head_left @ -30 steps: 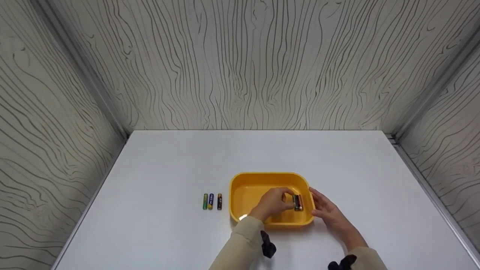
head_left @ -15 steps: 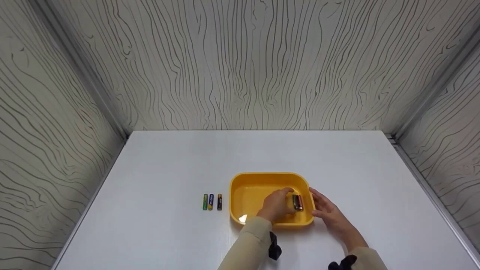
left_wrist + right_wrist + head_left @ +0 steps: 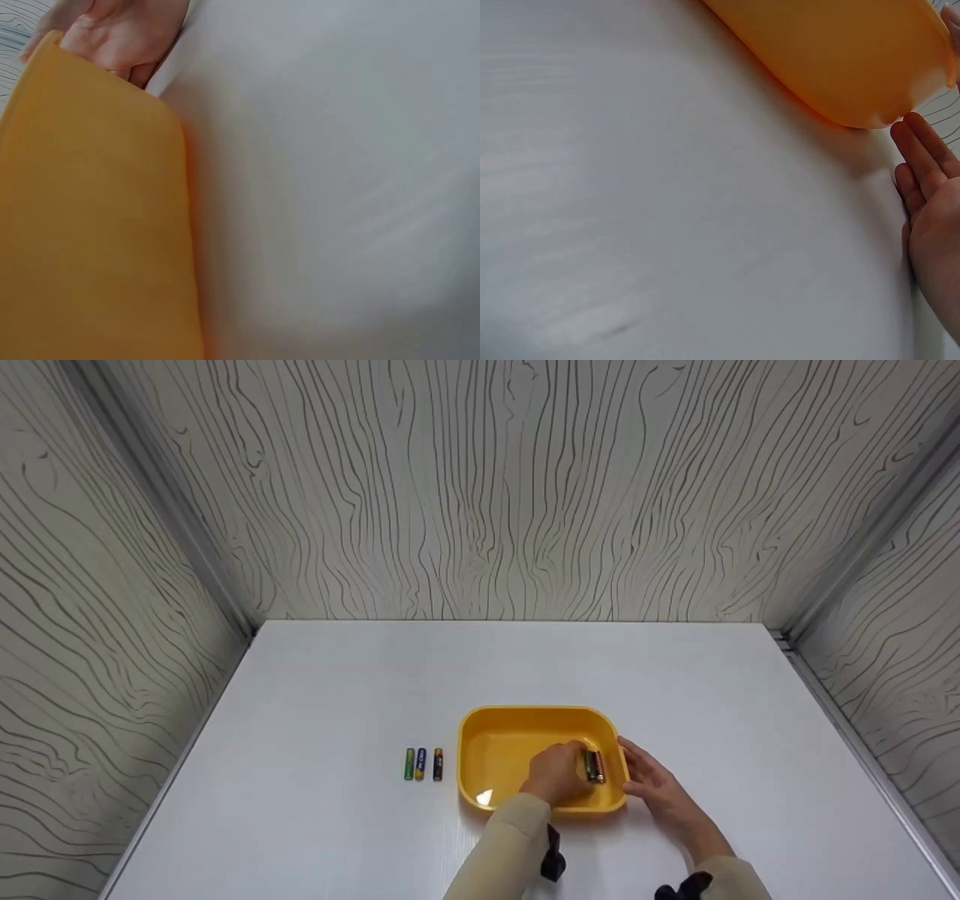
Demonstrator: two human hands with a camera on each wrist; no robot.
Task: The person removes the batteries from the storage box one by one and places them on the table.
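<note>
In the head view, a yellow plastic tray (image 3: 536,714) stands on a white table. My left hand (image 3: 555,772) reaches over its front rim, with curled fingers and thumb at the ends of a green-and-black battery (image 3: 587,766). A red-and-black battery (image 3: 598,766) lies alongside it near the right wall. The left fingertips are partly hidden. My right hand (image 3: 661,793) rests at the tray's right outer wall, its fingers extended; the right wrist view shows those straight fingers (image 3: 922,154) by the yellow wall (image 3: 840,52).
Left of the tray lie three more batteries: one green (image 3: 409,763), one blue (image 3: 420,763) and one black with a gold end (image 3: 438,764). A patterned back wall (image 3: 480,495) rises behind the white table (image 3: 315,697), and side panels flank it.
My left hand has shifted slightly right and downward toward the batteries inside the tray, and its fingers are more hidden. The right hand and the tray stay almost in place.
</note>
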